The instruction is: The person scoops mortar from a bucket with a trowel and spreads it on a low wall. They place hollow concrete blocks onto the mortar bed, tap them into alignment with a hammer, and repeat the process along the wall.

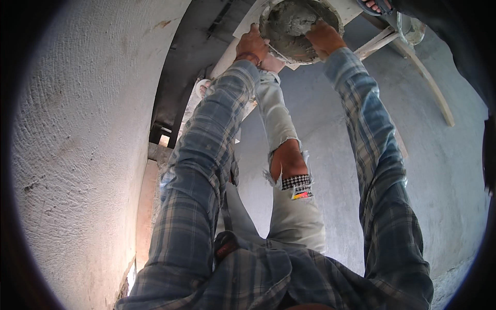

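Observation:
Both my arms, in plaid sleeves, stretch forward to a round basin (338, 19) at the top of the view. Wet grey mortar (289, 23) fills it, with a smeared, lumpy surface. My left hand (252, 45) is closed at the basin's left front rim and appears to grip it. Over the right front part of the basin, my right hand (325, 40) is closed, its fingers bent down at the mortar. Whatever those fingers hold, if anything, is hidden. The basin rests on or against pale boards (247, 21).
A rough plastered wall (88, 129) rises on the left. Wooden strips (429, 82) and a clear round container (412, 30) are at the upper right. Another person's sandalled foot (380, 6) shows beyond the basin. My legs in torn pale jeans (276, 106) are below my arms.

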A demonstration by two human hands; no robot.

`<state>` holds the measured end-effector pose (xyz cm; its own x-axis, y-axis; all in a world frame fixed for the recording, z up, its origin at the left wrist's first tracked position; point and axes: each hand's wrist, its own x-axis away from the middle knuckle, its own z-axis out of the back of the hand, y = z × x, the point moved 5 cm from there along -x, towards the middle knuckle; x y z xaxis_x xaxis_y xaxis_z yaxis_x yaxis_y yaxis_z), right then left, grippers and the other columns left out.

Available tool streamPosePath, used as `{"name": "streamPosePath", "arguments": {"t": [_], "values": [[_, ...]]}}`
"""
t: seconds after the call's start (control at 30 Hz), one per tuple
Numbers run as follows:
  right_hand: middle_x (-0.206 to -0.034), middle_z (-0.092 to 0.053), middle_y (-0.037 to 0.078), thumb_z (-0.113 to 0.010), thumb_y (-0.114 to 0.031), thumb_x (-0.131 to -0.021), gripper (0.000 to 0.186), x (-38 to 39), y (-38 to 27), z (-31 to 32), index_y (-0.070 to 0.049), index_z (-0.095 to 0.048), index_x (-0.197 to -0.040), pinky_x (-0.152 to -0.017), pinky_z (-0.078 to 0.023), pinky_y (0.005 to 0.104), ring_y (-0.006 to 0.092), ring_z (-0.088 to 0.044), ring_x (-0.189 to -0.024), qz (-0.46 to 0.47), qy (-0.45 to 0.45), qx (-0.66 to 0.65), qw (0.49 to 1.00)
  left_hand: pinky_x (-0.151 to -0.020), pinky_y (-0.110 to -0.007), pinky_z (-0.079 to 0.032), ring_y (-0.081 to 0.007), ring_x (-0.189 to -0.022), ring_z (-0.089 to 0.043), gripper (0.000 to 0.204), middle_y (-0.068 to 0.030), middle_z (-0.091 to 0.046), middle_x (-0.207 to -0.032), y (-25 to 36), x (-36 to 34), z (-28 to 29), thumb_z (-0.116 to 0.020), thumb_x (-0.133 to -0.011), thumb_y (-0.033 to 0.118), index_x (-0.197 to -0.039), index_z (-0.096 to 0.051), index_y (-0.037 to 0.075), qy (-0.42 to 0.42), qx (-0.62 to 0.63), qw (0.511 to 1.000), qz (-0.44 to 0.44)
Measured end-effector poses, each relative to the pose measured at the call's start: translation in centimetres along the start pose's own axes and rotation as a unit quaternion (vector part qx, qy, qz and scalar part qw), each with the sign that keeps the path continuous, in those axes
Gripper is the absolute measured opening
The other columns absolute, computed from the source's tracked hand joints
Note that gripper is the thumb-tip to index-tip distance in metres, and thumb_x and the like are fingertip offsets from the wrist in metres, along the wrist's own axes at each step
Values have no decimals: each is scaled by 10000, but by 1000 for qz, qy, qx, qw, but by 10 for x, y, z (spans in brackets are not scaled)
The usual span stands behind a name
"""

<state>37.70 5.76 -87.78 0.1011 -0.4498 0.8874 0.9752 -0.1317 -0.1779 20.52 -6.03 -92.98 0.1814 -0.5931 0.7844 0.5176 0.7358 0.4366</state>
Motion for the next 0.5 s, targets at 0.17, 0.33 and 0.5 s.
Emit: {"name": "streamPosePath", "arguments": {"t": [0.17, 0.33, 0.5], "values": [[-1076, -654, 250, -547, -134, -834, 427, 16, -34, -75, 30, -546, -1228, -905, -526, 422, 361, -607, -1123, 74, -22, 259, 963, -887, -509, -496, -479, -1028, -600, 540, -305, -637, -1051, 4, -15, 2, -700, -824, 243, -1207, -430, -24, 16, -14, 999, -26], [-1157, -625, 265, -452, -155, -897, 463, 62, 25, -9, 88, -447, -1291, -958, -475, 469, 411, -594, -1111, 80, -48, 146, 985, -867, -509, -505, -468, -1008, -613, 524, -292, -644, -1027, -7, -9, 0, -695, -824, 258, -1191, -430, -7, 43, -36, 998, -26], [-1161, -619, 279, -425, -180, -903, 485, -44, 94, -53, 89, -432, -1307, -960, -471, 466, 409, -592, -1122, 57, 40, 228, 971, -863, -506, -508, -462, -997, -618, 519, -296, -643, -1012, 23, 5, -3, -699, -819, 260, -1181, -438, -6, 6, -27, 999, -30]]}}
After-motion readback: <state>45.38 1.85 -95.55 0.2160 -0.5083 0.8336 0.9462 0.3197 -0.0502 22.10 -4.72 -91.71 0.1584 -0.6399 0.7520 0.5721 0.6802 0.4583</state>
